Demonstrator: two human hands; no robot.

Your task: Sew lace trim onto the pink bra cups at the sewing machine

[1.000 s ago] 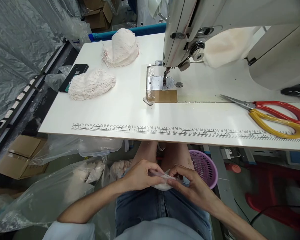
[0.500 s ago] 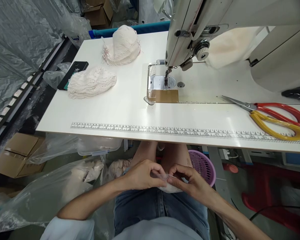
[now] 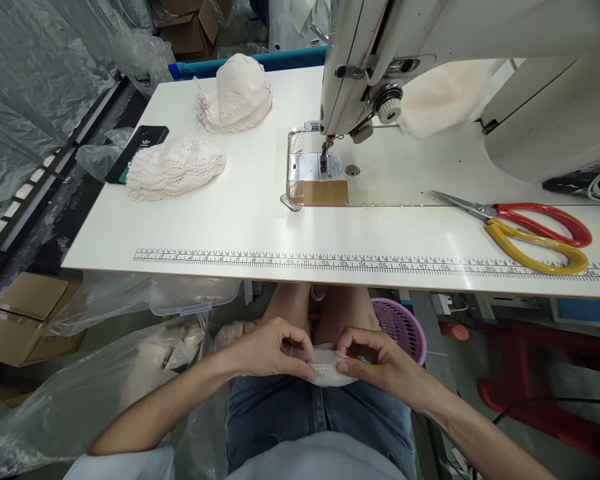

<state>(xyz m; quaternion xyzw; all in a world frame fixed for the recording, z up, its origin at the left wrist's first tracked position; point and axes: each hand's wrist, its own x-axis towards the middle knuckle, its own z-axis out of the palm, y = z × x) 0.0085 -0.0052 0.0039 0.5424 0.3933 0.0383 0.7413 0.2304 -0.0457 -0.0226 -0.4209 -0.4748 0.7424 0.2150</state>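
Over my lap, below the table edge, both hands pinch a small white lace-trimmed fabric piece (image 3: pixel 327 369). My left hand (image 3: pixel 267 348) grips its left side with curled fingers. My right hand (image 3: pixel 377 357) grips its right side, thumb and fingertips pressed on the lace edge. The hands nearly touch. On the white table (image 3: pixel 260 220) above lie two stacks of similar lace pieces, one flat (image 3: pixel 173 168) and one domed (image 3: pixel 237 93). The sewing machine (image 3: pixel 430 60) stands at the back right, its needle plate (image 3: pixel 313 167) bare.
Red and yellow scissors (image 3: pixel 530 230) lie at the table's right. A black phone (image 3: pixel 137 152) sits at the left edge. A purple basket (image 3: pixel 400 323) stands under the table by my knee. Plastic bags of fabric (image 3: pixel 130 373) and cardboard boxes (image 3: pixel 25 313) fill the floor at left.
My hands stay in my lap on the fabric piece; the fingers have shifted slightly along its lace edge. The view has drifted a little.
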